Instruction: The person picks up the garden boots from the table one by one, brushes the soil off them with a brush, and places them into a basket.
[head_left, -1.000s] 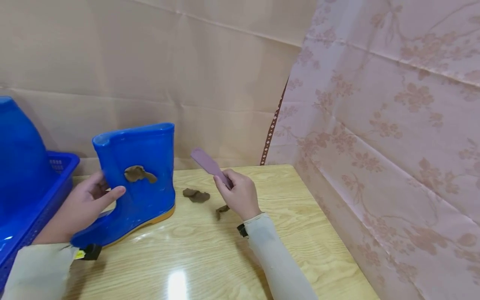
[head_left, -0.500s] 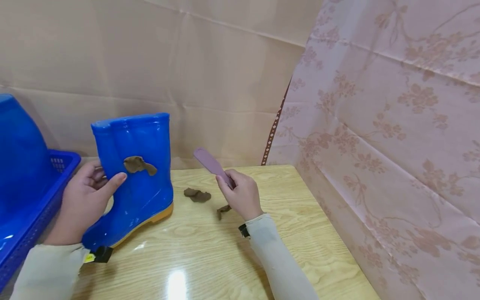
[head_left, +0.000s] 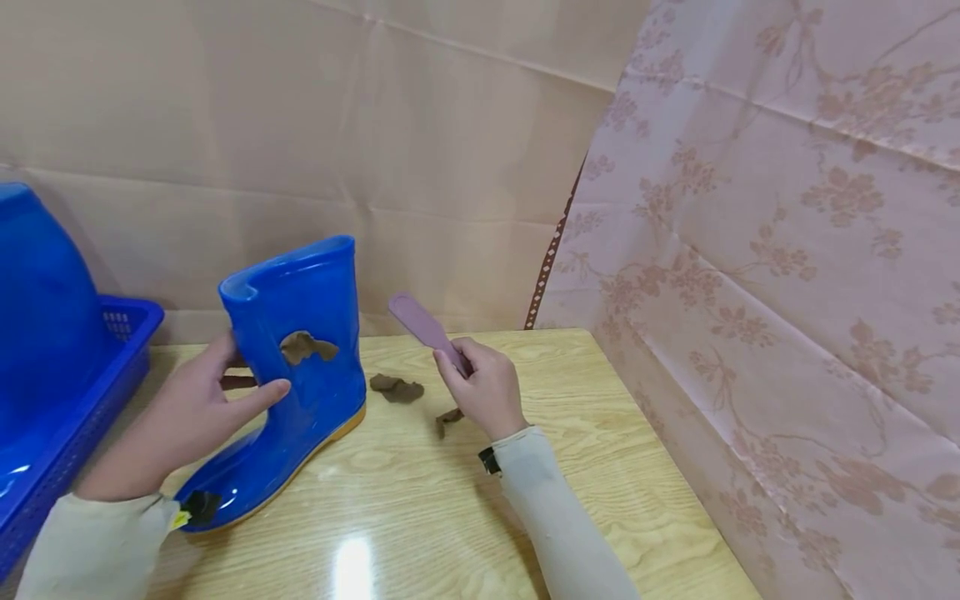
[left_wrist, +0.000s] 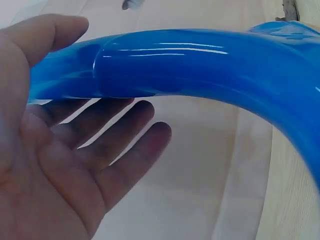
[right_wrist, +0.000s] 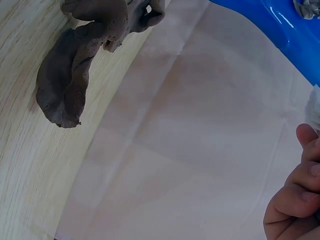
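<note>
A blue rubber boot (head_left: pixel 315 392) with a yellow sole stands tilted on the wooden table (head_left: pixel 420 508). A brown mud patch (head_left: pixel 307 346) sticks to its shaft. My left hand (head_left: pixel 217 400) holds the shaft, thumb on the front and fingers behind. In the left wrist view my left hand (left_wrist: pixel 65 150) lies under the boot's rim (left_wrist: pixel 190 65) with the thumb over it. My right hand (head_left: pixel 480 383) grips a mauve scraper (head_left: pixel 422 323) whose blade points up and left, apart from the boot. In the right wrist view curled fingers (right_wrist: pixel 295 200) show at the lower right.
Brown mud clumps (head_left: pixel 396 388) lie on the table between boot and right hand, with one piece (head_left: pixel 447 419) by the wrist and a clump (right_wrist: pixel 75 65) close up. A blue basket (head_left: pixel 82 392) holding another blue boot (head_left: pixel 37 292) stands at the left. A flowered curtain (head_left: pixel 750 292) closes the right side.
My left hand has shifted the boot to the right and tipped its top rightward, then set it lower. The right hand with the scraper has stayed put.
</note>
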